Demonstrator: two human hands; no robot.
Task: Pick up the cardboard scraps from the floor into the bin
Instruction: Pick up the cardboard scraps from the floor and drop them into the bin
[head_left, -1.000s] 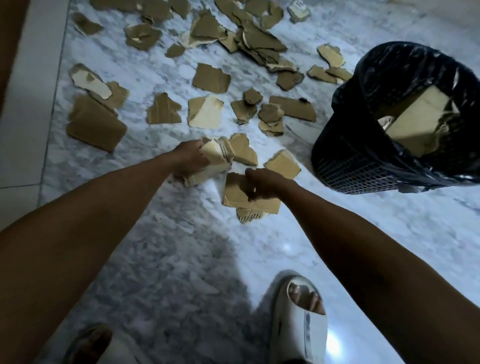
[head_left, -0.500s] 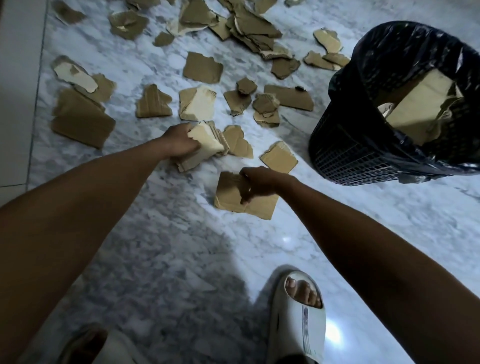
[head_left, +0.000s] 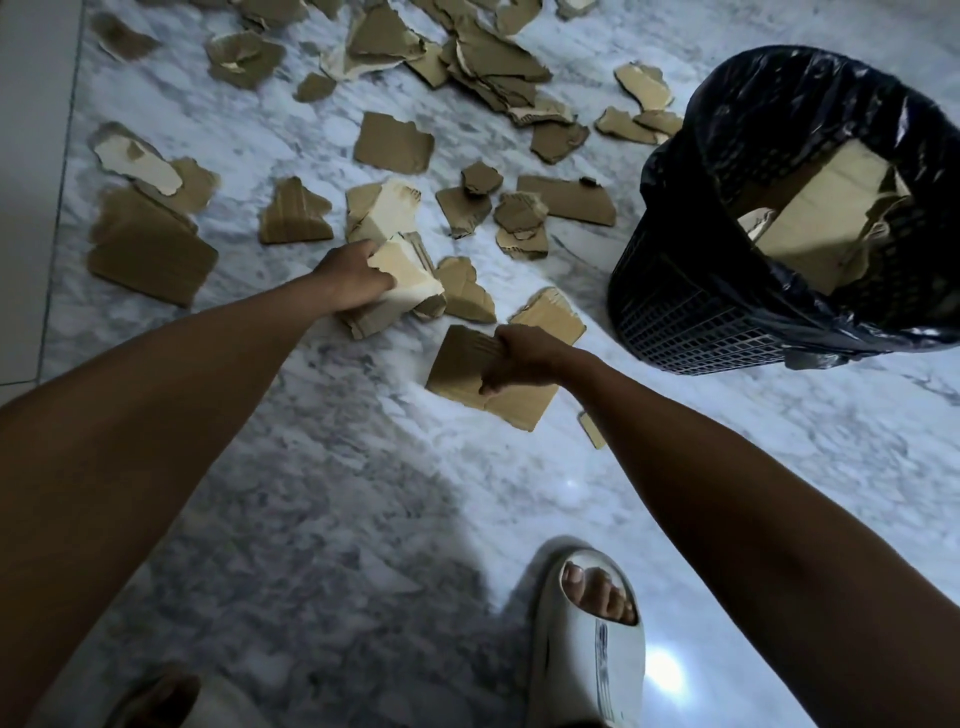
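Hands both loaded: left hand clamps a pale torn cardboard stack; right hand pinches a flat brown cardboard scrap above the marble floor. Loose layers may slip out short of the black-lined mesh bin.

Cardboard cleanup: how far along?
Early. Done: some cardboard already sits in the bin. In hand: the left hand grips a stack of scraps, the right hand a flat brown piece. Left: many scraps litter the marble floor.
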